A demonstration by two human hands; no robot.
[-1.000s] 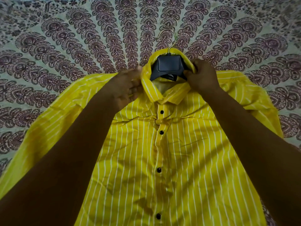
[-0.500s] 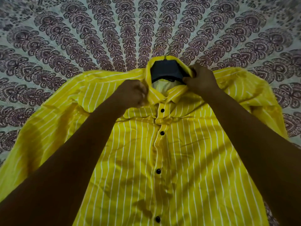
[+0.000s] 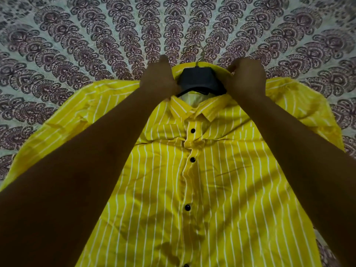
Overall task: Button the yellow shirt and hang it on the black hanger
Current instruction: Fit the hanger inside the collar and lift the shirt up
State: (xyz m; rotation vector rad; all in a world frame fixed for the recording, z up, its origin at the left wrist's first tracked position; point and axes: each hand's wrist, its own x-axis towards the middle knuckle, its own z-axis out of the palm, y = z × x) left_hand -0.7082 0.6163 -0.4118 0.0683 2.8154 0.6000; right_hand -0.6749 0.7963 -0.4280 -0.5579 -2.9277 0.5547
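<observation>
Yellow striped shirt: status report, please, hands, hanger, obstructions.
Left hand and right hand both gripping collar. Yellow striped shirt buttoned, flat on patterned cloth; black plastic hanger inside the neck. Nothing in the way.

Two bare forearms reach in from the bottom corners, unsleeved as far as they show. The left hand [image 3: 158,81] and right hand [image 3: 247,79] are bare, ungloved, without visible rings or watch.

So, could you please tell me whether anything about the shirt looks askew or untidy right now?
Yes: the yellow shirt puckers along its placket, between the top two buttons, where the fabric bunches into a fold. The chest beside it is creased. The black hanger sits centred in the collar, and each hand grips a collar side.
</observation>
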